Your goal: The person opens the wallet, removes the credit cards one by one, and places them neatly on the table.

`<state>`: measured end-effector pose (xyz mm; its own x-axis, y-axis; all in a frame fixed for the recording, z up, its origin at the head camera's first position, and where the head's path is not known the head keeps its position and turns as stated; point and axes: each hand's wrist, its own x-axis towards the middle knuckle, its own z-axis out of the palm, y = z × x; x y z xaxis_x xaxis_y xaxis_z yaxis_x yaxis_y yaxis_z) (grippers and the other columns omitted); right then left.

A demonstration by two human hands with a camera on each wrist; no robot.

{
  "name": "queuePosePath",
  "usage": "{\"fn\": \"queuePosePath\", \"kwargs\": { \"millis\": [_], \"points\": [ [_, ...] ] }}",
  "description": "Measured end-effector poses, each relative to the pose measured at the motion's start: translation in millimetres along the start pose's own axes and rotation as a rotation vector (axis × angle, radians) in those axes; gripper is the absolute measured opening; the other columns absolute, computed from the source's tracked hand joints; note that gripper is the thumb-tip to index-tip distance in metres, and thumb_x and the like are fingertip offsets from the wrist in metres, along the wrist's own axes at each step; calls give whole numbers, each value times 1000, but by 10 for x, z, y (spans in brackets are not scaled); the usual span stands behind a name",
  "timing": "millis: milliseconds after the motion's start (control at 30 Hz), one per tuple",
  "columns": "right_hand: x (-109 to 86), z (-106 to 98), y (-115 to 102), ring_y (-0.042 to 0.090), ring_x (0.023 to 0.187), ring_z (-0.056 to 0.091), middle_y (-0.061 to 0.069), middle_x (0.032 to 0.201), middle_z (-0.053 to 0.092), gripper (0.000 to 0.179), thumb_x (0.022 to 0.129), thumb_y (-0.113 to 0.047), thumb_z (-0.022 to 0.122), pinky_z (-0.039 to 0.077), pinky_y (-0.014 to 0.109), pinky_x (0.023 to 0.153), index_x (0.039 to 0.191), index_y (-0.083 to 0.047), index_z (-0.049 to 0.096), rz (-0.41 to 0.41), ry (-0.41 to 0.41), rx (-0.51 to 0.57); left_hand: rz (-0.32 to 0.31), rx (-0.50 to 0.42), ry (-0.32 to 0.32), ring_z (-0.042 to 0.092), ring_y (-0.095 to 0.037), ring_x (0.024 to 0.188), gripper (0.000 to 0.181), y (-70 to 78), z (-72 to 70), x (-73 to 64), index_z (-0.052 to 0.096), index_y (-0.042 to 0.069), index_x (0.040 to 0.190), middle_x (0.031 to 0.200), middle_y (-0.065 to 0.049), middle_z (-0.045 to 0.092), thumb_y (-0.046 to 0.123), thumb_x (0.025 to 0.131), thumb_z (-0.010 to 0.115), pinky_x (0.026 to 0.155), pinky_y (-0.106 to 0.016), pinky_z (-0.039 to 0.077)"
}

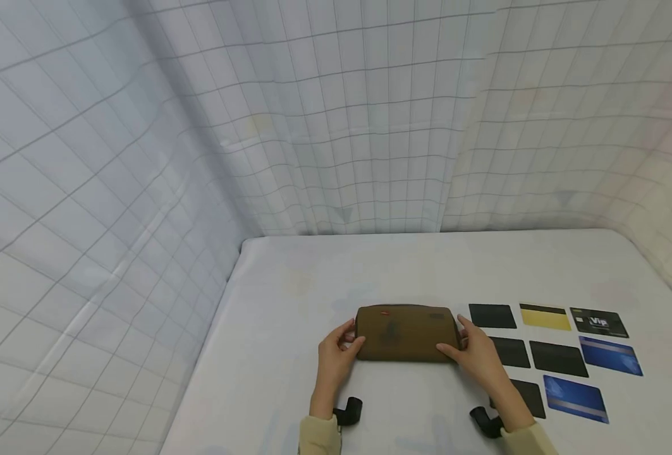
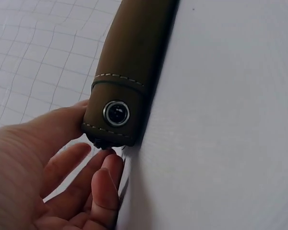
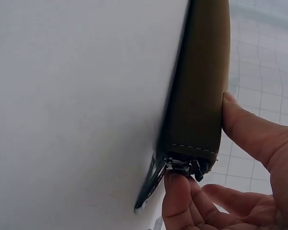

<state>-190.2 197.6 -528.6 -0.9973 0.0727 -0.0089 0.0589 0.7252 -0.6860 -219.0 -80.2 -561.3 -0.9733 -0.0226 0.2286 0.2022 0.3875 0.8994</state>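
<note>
A brown zip-around wallet [image 1: 406, 333] lies flat on the white table, long side across. My left hand [image 1: 337, 355] holds its left end, thumb on the top face and fingers curled at the end. In the left wrist view, that end of the wallet [image 2: 116, 96] shows a round metal snap and pale stitching. The right end is pinched by my right hand [image 1: 478, 355], thumb on top. Close to the right fingertips [image 3: 176, 191], the right wrist view shows a zipper slider [image 3: 178, 166] and a dark tab hanging toward the table.
To the right lie several cards in rows: black cards [image 1: 559, 358], a yellow-and-black card [image 1: 545, 318], a black VIP card [image 1: 599, 323] and blue cards [image 1: 576, 398]. My right forearm overlaps a black card [image 1: 529, 398]. Gridded white curtains [image 1: 358, 126] surround the table [image 1: 290, 284].
</note>
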Motion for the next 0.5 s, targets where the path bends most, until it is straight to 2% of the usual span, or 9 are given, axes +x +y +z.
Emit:
{"fn": "queuePosePath", "kwargs": {
  "millis": [100,233,333,500],
  "points": [
    [9,18,-18,22,81,55,19,102,56,77,78,-29,74,46,38,69,136,6,38,-35,15,-12,-47,4,23,60,-17,80,47,17,0,-18,60,5,123,103,-8,66,16,80,73,65,-20,48],
    [-24,38,-50,34,96,52,24,113,50,65,78,-30,74,47,47,76,131,-2,50,-96,74,-113,-88,38,37,60,-18,81,46,55,4,-21,60,7,123,105,-8,65,15,79,74,65,-21,47],
    [-53,49,-71,40,106,49,24,116,50,55,77,-31,75,47,51,77,123,-6,59,-139,122,-201,-79,71,43,60,-20,82,45,90,-3,-20,61,6,121,107,-9,65,15,79,74,65,-22,46],
    [-56,57,-65,35,101,50,19,112,55,49,77,-34,74,47,47,71,117,-7,65,-206,156,-282,-49,132,4,60,-22,82,45,118,-32,0,60,2,121,109,-12,64,15,80,73,66,-23,46]
  ]
}}
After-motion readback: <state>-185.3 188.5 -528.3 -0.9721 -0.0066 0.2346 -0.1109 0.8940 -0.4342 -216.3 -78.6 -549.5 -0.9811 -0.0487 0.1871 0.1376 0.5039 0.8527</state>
